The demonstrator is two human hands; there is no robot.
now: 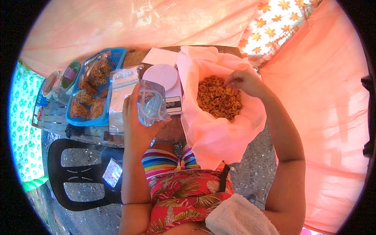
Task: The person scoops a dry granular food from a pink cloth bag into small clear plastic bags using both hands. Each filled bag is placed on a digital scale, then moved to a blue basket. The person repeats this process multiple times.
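Both hands work together: left hand (138,117) grips a clear pouch (152,102) upright, mouth open, while right hand (246,82) fingers pinch chips (217,100) in the far-right pink-lined bag (219,137).

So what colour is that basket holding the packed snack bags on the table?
Blue: the basket is an open-weave blue plastic one, clearest in the head view.

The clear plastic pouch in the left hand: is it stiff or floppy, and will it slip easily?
The clear pouch probably flexes easily: its film looks thin and creased where the left hand grips it. It seems light, since it looks empty. The glossy surface may be somewhat slippery, so a light pinch could let it slide.
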